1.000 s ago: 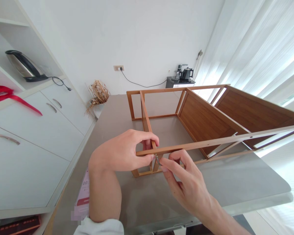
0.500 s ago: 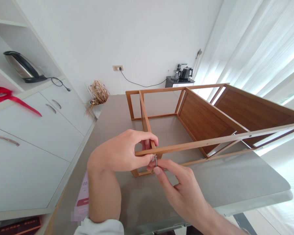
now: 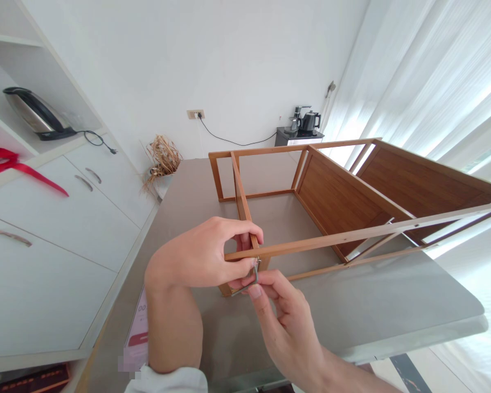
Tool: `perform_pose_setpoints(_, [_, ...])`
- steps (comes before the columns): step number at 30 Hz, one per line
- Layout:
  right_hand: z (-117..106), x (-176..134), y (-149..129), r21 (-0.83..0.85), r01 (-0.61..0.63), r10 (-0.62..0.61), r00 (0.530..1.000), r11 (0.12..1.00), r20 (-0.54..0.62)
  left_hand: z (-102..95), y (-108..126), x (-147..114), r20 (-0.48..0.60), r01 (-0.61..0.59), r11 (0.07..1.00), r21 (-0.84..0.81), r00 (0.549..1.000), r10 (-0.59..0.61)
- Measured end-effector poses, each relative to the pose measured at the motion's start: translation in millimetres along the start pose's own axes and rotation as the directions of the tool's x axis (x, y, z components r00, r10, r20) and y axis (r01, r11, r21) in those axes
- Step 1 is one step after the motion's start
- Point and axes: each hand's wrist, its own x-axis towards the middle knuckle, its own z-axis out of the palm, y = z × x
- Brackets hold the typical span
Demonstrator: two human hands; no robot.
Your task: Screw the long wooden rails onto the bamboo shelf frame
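Note:
A wooden shelf rack (image 3: 303,245) lies on its side on the table. My left hand (image 3: 204,251) is closed round its near corner, fingers behind the shelf's edge and thumb below the near rail. Just under that rail, at the thumb tip, a small metal bolt head (image 3: 259,260) shows. My right hand (image 3: 288,322) pinches a bent metal hex key (image 3: 256,274) by its bend, between thumb and fingers. The short arm points up at the bolt, while the long arm slants down to the left. Whether its tip sits in the bolt I cannot tell.
The grey table (image 3: 376,305) carries the rack, and a pink-and-white printed sheet or box (image 3: 137,330) lies by my left forearm. White cabinets (image 3: 45,245) with an electric kettle (image 3: 41,114) stand left. Dried plants (image 3: 163,155) are at the far corner; curtains (image 3: 433,82) hang right.
My right hand has moved slightly left and turned the hex key, so its long arm now shows pointing down-left. My left hand keeps its hold; the rack has stayed put.

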Motion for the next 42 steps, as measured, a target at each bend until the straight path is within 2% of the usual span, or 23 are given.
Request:
perform_pose_setpoints(2, [-4,0,0,-0.106,0.163,-0.159,0.986,0.981,0.044,-0.6,0,0,-0.006,-0.008,1.0,0.007,1.0,0.008])
perform_pose_setpoints(4, [-10,3,-1,-0.212,0.322,-0.314,0.947,0.923,0.074,-1.1,-1,0,-0.009,-0.029,0.999,0.018,1.0,0.029])
perform_pose_setpoints(5, [-14,4,-1,-0.267,0.371,-0.365,0.928,0.889,0.076,-1.2,-1,0,-0.01,-0.039,0.999,0.023,0.999,0.04])
perform_pose_setpoints(7, [-20,8,-1,-0.371,0.394,-0.402,0.914,0.841,0.06,-1.0,-2,1,-0.012,-0.056,0.998,0.03,0.998,0.057])
perform_pose_setpoints(11, [-27,12,2,-0.461,0.363,-0.383,0.922,0.81,0.053,-0.1,-3,1,-0.015,-0.071,0.997,0.028,0.997,0.072])
perform_pose_setpoints(35, [-33,14,-1,-0.449,0.333,-0.323,0.941,0.829,0.101,-0.5,-3,1,-0.011,-0.062,0.998,0.028,0.998,0.063])
perform_pose_setpoints(42, [-32,15,-4,-0.425,0.303,-0.301,0.951,0.853,0.073,-0.1,-3,1,-0.012,-0.064,0.998,0.02,0.998,0.064])
